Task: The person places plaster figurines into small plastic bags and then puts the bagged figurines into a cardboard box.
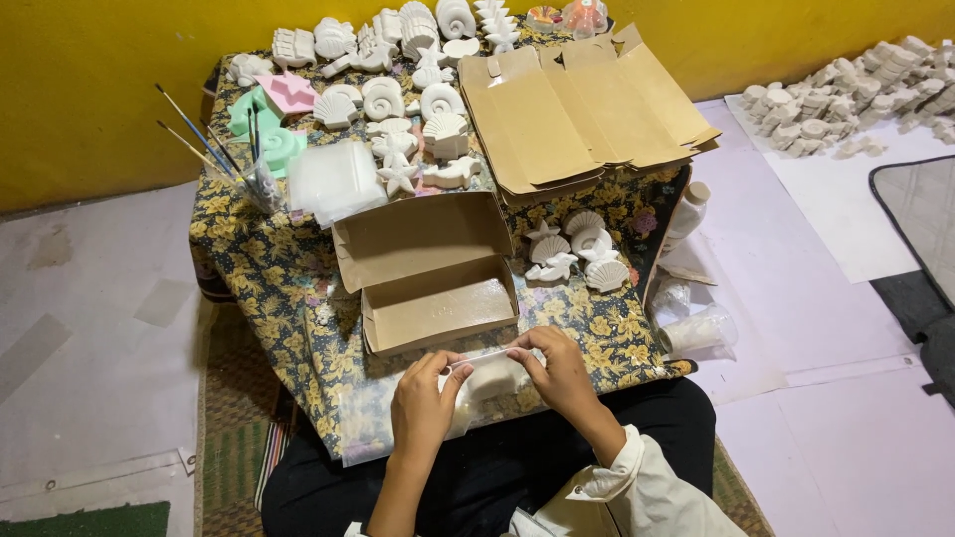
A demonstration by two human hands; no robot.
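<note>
Left hand and right hand pinch a clear bag by its top edge between them (white piece inside), just before the open box; hold level, pull evenly.

Just the one head cam here, looking steeply down and forward from above the person's lap. It's close to the near edge of the low table, facing the yellow wall beyond the far edge.
</note>
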